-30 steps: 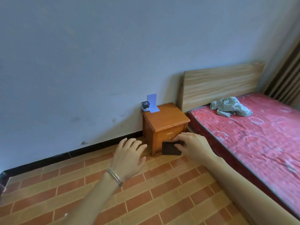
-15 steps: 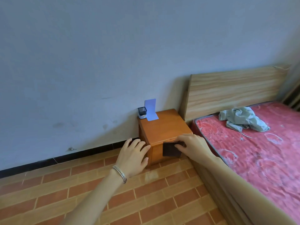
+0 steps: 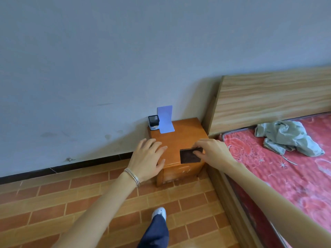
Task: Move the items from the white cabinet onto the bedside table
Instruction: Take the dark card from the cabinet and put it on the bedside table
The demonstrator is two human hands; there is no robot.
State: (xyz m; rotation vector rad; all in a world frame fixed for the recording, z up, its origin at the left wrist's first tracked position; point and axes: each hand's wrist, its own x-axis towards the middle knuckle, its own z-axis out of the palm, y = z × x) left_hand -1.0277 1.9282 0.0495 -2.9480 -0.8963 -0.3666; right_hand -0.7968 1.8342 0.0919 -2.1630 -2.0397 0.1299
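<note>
My right hand [image 3: 213,151] pinches the dark brown wallet [image 3: 189,156] just over the table [image 3: 172,140]. My left hand [image 3: 148,158] is flat, holding nothing. The pen pot [image 3: 153,122] and blue bookend [image 3: 165,119] sit there already (wallet's not down yet, I think).

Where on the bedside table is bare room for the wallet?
The orange wooden bedside table is bare across its middle and right side, between the lilac bookend and the right hand holding the dark flat wallet. Crowded: the back left corner, with the bookend and the small black pot. The open left hand hides the front left.
</note>
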